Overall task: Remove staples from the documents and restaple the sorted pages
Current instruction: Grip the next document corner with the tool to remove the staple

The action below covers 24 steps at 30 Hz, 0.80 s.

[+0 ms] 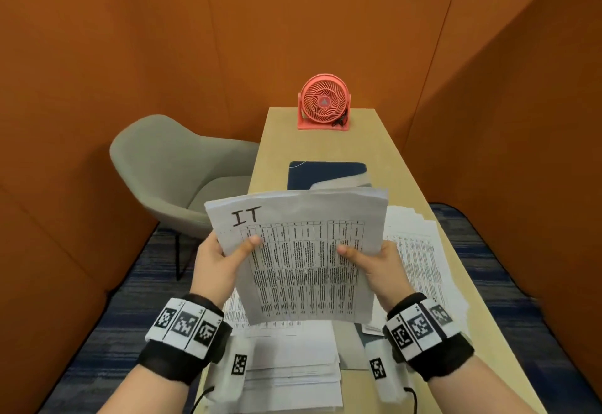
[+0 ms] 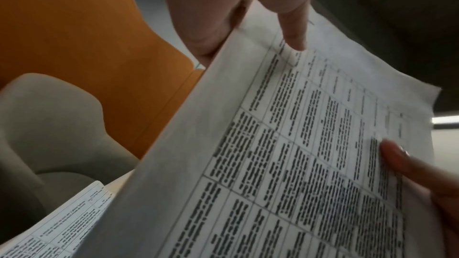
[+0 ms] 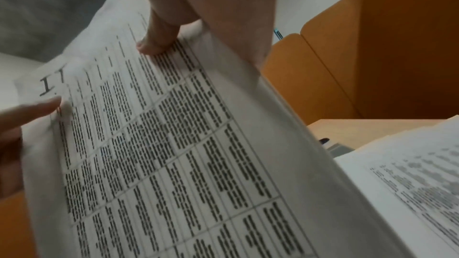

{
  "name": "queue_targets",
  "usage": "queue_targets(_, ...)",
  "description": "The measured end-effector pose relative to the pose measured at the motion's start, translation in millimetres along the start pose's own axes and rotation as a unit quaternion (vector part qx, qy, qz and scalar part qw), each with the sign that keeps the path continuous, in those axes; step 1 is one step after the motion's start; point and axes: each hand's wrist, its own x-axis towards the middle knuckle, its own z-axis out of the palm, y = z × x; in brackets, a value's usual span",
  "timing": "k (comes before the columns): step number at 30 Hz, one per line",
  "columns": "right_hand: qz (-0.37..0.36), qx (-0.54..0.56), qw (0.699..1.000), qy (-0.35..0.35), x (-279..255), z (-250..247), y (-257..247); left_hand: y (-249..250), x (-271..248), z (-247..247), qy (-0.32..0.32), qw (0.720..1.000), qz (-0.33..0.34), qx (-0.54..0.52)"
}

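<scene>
I hold the sheaf marked "IT" upright above the near end of the counter, its lower edge over the loose sheets lying there. It looks light and limp; the top edge fans and the pages would likely slide apart if pinched loosely, so I judge the side margins the best hold. My left hand has its grip clenched on the left margin, thumb on the face; my right hand grasps the right margin likewise. More pages spread along the right edge.
</scene>
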Motion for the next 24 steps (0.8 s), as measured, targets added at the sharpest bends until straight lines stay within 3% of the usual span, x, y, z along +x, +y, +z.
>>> queue_targets(7,0.007,-0.003,1.000,0.002,1.7,25.3,28.1,-28.9,5.0,-25.6,-0.021,0.999,-0.038,0.010)
queue_targets(14,-0.013,0.030,0.999,0.029,2.3,37.0,19.2,-23.7,12.8,-32.7,-0.013,1.000,-0.019,-0.012)
queue_targets(19,-0.004,0.021,0.998,0.055,-1.1,44.7,23.3,-38.7,11.2,-36.5,-0.011,0.998,-0.054,0.007)
queue_targets(24,-0.074,0.017,0.995,0.064,2.5,45.5,-9.3,-32.2,21.1,-39.0,-0.027,0.999,-0.034,0.016)
